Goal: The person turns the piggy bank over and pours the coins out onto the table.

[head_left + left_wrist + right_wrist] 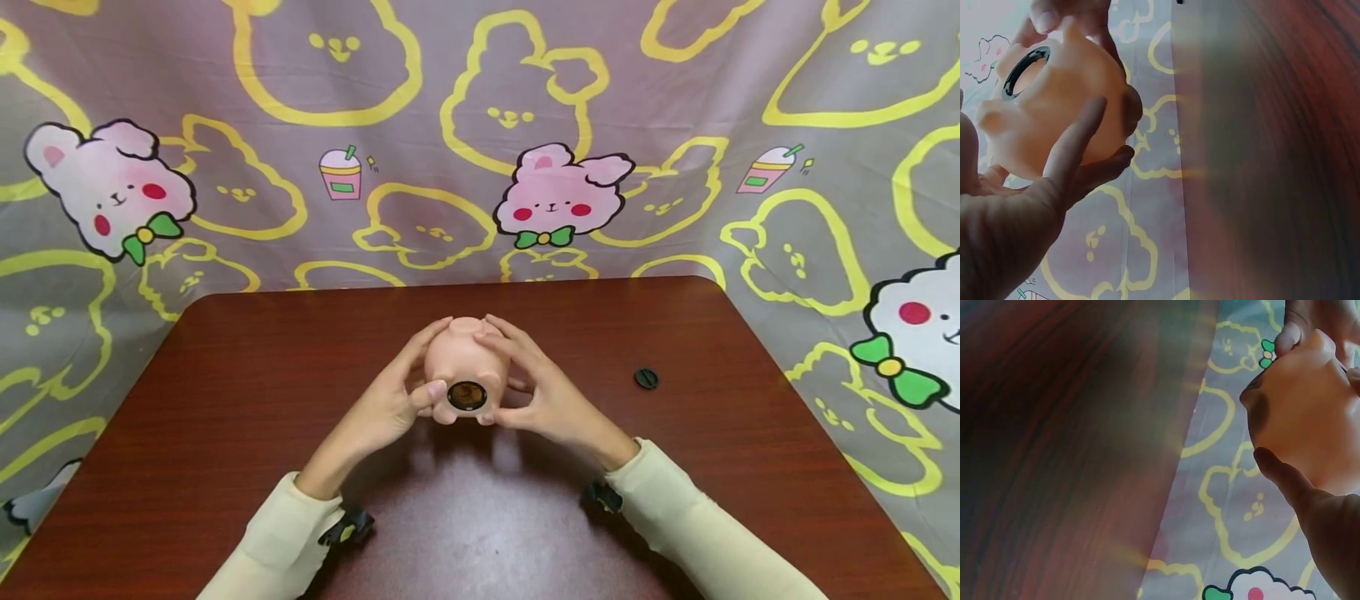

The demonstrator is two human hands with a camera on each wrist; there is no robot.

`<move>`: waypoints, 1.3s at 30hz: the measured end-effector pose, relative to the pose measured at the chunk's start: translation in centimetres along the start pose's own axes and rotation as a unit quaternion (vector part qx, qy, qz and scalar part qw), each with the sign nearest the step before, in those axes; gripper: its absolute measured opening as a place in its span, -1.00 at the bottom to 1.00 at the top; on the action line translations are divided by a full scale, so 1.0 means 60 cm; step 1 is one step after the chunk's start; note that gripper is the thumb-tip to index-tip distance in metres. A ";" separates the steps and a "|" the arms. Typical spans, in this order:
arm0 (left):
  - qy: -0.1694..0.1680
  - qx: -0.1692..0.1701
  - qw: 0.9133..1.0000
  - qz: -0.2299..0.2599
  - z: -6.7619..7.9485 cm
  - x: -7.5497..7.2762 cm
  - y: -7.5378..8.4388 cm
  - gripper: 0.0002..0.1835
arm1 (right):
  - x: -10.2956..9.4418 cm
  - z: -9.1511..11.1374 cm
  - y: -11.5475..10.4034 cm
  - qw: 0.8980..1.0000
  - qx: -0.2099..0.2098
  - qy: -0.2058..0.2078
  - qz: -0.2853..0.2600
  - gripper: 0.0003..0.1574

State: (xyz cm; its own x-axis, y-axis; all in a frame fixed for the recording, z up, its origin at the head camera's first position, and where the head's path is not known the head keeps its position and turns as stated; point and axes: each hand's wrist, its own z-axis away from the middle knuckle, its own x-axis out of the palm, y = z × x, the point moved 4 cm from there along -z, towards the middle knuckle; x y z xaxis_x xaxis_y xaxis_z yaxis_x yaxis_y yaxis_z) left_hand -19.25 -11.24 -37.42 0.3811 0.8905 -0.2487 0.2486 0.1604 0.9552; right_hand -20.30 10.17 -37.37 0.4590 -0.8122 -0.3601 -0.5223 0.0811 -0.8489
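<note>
A pink piggy bank (465,354) is held up above the middle of the table, tipped so that the round opening (467,396) in its underside faces me. Inside the black-rimmed opening it looks brownish; what lies there is too small to tell. My left hand (390,404) grips one side, its thumb beside the opening. From the other side my right hand (551,400) holds the body, thumb low and fingers over the top. In the left wrist view the piggy bank (1072,106) shows its stubby feet; the right wrist view shows its smooth side (1304,419).
A small black round plug (647,378) lies on the brown wooden table (285,358), right of the hands. Behind the table hangs a patterned cloth (435,150) with cartoon bunnies. Dark wrist cameras (348,528) sit under both sleeves.
</note>
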 end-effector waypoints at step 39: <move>0.042 0.121 0.990 -0.060 0.000 0.007 0.014 -0.24 | -0.013 -0.017 0.002 0.991 0.118 0.032 -0.052 0.20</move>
State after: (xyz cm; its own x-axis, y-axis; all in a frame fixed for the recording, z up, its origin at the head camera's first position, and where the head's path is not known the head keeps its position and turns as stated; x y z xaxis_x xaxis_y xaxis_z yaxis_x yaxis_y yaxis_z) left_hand -18.90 -10.72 -36.72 0.2623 0.9053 -0.3341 0.4976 0.1698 0.8507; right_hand -21.44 10.21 -36.80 0.4513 -0.8573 -0.2479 -0.2885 0.1227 -0.9496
